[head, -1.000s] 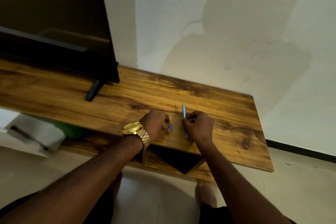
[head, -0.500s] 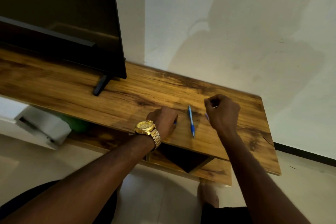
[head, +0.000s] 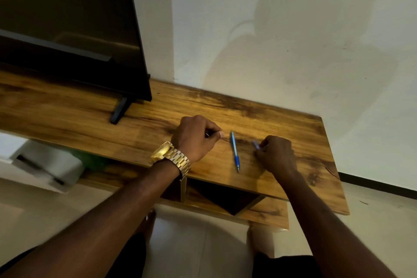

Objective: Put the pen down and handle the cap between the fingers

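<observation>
A: What bounds the wooden TV stand (head: 67, 117)?

B: The television (head: 67, 29) at left, bare top running to the right edge.

A: And the hands?

B: The left hand (head: 195, 136) is curled, its contents hidden. The blue pen (head: 234, 151) lies between them. The right hand (head: 276, 157) pinches a small blue piece (head: 256, 144).

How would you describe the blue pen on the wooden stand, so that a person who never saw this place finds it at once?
Start at the black TV on the long wooden stand, then look toward the stand's right end. There the blue pen lies flat on the wood, between the left hand and the right hand, touching neither. It is the only long, slim blue thing lying loose there.
</observation>
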### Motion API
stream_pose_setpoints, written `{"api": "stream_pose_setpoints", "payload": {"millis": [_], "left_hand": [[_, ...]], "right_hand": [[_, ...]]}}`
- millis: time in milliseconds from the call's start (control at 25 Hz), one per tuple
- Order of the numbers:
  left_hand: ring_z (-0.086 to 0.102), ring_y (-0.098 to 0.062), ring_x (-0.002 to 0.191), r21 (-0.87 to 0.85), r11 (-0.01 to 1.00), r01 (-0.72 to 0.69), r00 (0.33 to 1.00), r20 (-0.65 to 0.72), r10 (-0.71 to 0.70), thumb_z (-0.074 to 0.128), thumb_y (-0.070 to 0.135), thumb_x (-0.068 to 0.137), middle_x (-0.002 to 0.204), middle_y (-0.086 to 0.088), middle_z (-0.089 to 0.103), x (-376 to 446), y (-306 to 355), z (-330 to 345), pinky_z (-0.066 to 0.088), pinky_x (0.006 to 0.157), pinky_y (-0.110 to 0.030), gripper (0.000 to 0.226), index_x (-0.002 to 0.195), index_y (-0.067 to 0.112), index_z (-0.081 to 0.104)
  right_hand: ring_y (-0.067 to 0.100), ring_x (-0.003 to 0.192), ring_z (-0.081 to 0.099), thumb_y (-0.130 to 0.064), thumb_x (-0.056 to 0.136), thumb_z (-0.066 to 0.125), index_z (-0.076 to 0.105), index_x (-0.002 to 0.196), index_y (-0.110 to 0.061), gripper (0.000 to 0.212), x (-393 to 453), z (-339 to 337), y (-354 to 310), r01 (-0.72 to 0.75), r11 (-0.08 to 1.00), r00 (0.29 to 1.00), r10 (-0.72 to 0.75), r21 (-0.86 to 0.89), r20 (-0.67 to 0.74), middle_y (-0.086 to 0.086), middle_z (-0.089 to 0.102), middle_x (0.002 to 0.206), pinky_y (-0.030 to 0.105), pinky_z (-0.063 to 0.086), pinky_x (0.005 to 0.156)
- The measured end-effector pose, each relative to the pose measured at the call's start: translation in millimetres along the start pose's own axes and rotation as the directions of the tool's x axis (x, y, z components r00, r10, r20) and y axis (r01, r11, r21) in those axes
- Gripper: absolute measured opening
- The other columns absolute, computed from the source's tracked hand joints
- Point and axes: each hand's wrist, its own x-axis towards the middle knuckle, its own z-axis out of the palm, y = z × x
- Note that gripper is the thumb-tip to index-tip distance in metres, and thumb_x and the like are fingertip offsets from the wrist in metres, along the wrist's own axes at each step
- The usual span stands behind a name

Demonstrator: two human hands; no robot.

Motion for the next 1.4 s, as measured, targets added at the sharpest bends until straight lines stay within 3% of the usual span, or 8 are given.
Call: {"api": "stream_pose_setpoints", "payload": {"millis": [80,200,280,400,520,640,1120,1400], "left_hand": [[0.07,0.01,0.067,-0.168,0.985,0.044,0.998,-0.027,-0.049,0.084,0.035,0.09,0.092,0.014,0.084,1.7,1.6,-10.1,0.055,0.066,-0.006,0.012,0.097,0.027,0.088],[0.082,-0.008,0.077,-0.467,0.858,0.213,0.973,0.023,-0.229,0.087,0.033,0.088,0.088,0.007,0.085,3.1,4.5,-19.4,0.067,0.062,-0.029,0.015,0.098,0.023,0.087],[0.082,-0.011,0.081,-0.577,0.775,0.257,0.959,0.053,-0.279,0.088,0.031,0.087,0.089,0.004,0.085,4.3,6.2,-22.3,0.064,0.06,-0.027,0.016,0.1,0.022,0.087],[0.079,-0.007,0.081,-0.73,0.628,0.27,0.949,0.092,-0.302,0.088,0.028,0.086,0.094,0.002,0.086,6.1,10.7,-28.1,0.062,0.062,-0.026,0.017,0.101,0.021,0.086],[0.076,-0.005,0.079,-0.822,0.494,0.284,0.942,0.145,-0.302,0.089,0.027,0.084,0.099,-0.003,0.086,5.8,15.9,-30.7,0.062,0.063,-0.025,0.016,0.099,0.021,0.087],[0.075,-0.003,0.078,-0.862,0.394,0.318,0.936,0.219,-0.276,0.086,0.026,0.087,0.1,-0.002,0.086,3.7,20.6,-28.0,0.061,0.064,-0.022,0.013,0.098,0.02,0.087],[0.08,-0.007,0.085,-0.779,0.547,0.307,0.951,0.231,-0.205,0.081,0.032,0.092,0.103,-0.001,0.085,-2.3,29.6,-14.9,0.061,0.065,-0.023,0.021,0.109,0.019,0.084],[0.078,-0.005,0.088,-0.72,0.634,0.283,0.959,0.219,-0.18,0.079,0.033,0.094,0.101,0.004,0.085,-5.1,31.0,-16.6,0.062,0.068,-0.022,0.017,0.107,0.023,0.084]], "right_hand": [[0.025,0.082,0.068,-0.044,0.103,0.071,0.076,0.106,-0.01,0.034,-1.6,7.1,1.4,0.006,1.0,0.999,-0.007,-0.008,-0.046,0.012,0.076,0.1,0.042,0.059,0.065],[0.03,0.09,0.069,-0.046,0.106,0.065,0.072,0.105,-0.009,0.038,-4.0,10.3,2.7,0.006,0.999,0.999,-0.008,-0.042,-0.048,0.013,0.075,0.102,0.047,0.061,0.075],[0.031,0.096,0.069,-0.042,0.106,0.066,0.071,0.105,-0.009,0.034,-4.3,5.9,-1.2,0.009,0.999,1.0,-0.01,-0.043,-0.028,0.013,0.075,0.105,0.047,0.06,0.078],[0.02,0.089,0.073,-0.04,0.103,0.071,0.07,0.1,-0.016,0.024,-8.5,-18.7,-20.7,0.061,0.967,0.995,-0.038,0.249,-0.095,0.0,0.076,0.094,0.037,0.059,0.074],[0.007,0.082,0.078,-0.033,0.102,0.074,0.074,0.103,-0.027,0.006,-30.0,-46.4,-42.6,0.191,0.783,0.979,-0.107,0.592,-0.174,-0.007,0.081,0.089,0.024,0.064,0.069],[0.012,0.083,0.08,-0.027,0.103,0.074,0.077,0.107,-0.024,0.006,-52.0,-57.2,-50.8,0.248,0.618,0.969,-0.152,0.746,-0.196,-0.002,0.083,0.094,0.025,0.066,0.073],[0.012,0.086,0.082,-0.021,0.1,0.078,0.079,0.106,-0.018,0.007,-58.8,-58.6,-53.5,0.242,0.614,0.968,-0.209,0.751,-0.141,-0.002,0.084,0.095,0.034,0.068,0.082],[0.012,0.085,0.082,-0.023,0.1,0.078,0.079,0.104,-0.019,0.006,-58.4,-57.1,-51.5,0.251,0.627,0.967,-0.204,0.738,-0.155,-0.002,0.084,0.094,0.031,0.068,0.08]]}}
